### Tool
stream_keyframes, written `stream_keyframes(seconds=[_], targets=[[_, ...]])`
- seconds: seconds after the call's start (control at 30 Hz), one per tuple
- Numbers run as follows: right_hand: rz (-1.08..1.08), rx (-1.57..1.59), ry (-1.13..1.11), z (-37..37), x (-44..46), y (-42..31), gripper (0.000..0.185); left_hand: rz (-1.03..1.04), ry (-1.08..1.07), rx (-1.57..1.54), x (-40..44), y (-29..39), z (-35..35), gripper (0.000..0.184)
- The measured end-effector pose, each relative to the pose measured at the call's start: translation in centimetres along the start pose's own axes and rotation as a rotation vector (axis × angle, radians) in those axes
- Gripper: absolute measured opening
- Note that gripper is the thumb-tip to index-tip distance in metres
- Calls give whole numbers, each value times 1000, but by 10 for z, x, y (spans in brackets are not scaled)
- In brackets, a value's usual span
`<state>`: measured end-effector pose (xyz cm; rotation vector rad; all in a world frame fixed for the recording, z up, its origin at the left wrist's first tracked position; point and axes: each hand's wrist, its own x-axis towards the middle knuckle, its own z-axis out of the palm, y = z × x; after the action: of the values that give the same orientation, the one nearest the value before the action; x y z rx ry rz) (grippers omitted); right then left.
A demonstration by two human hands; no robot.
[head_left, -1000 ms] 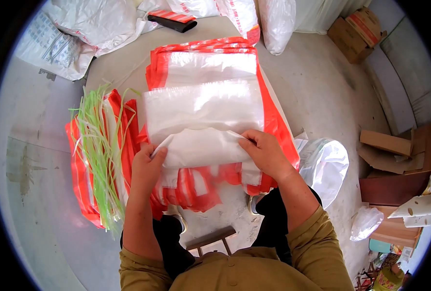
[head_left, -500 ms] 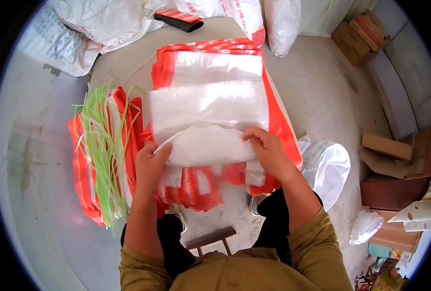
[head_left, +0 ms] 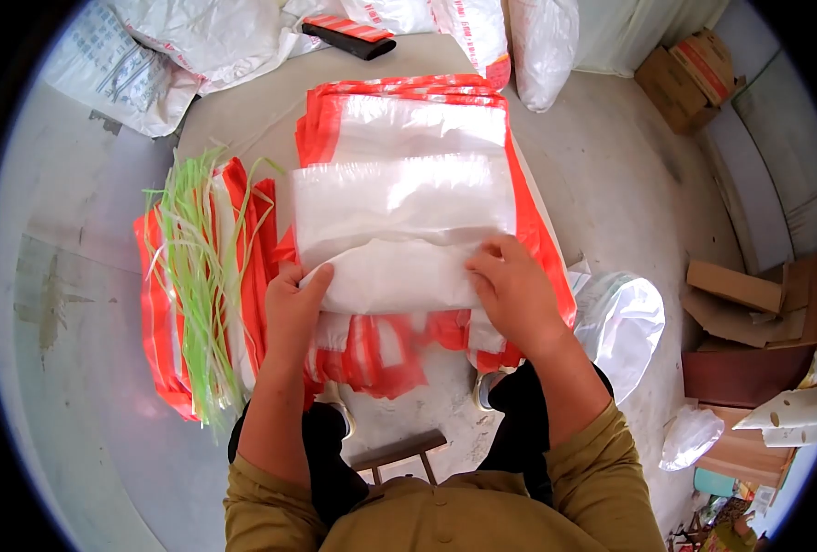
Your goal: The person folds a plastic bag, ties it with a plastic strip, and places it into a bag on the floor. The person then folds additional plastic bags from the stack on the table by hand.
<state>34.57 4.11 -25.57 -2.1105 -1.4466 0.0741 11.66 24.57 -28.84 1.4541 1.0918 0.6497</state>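
The left hand [head_left: 295, 293] is pinching the left end of the folded part of a white bag [head_left: 399, 278]. The right hand [head_left: 516, 287] is touching the right end with bent fingers; I cannot tell if it is gripping. The bag is lying on a pile of bags [head_left: 320, 124] on the table [head_left: 252, 115]. Green strings [head_left: 190, 276] are resting over red-striped bags [head_left: 158, 322] at the left.

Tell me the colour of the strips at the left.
Strips: mostly light green, some whitish; head view.
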Motion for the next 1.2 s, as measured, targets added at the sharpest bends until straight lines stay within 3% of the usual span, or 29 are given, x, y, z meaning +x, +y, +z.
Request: stream_keyframes(seconds=[0.03,0.13,0.23,0.27,0.6,0.7,0.8,0.9,1.07,1.2], targets=[[-84,-158,68,1,0,-8,21,-5,5,-9,0,1,0,32],[-419,-69,-25,17,-1,-17,37,-15,12,-25,-1,3,2,31],[-547,-97,-52,32,2,-32,56,-11,9,-36,1,0,2,31],[-522,-98,-72,33,4,-34,65,-9,11,-49,1,-1,2,30],[-474,-158,-72,43,11,-43,62,-16,-35,94,3,5,-11,33],[-461,-175,-41,42,11,-46,60,533,184,681,-19,23,-2,36],[-430,-172,-65,37,9,-50,59,935,0,837,-33,39,-5,60],[-407,-153,-113,27,4,-58,53,1038,-176,1003,-38,41,-7,57],[-399,-92,-196,12,-4,-67,41,964,-279,903,-37,32,-16,54],[-394,-8,-299,7,-3,-65,41,950,-346,838,-41,31,-22,50]])
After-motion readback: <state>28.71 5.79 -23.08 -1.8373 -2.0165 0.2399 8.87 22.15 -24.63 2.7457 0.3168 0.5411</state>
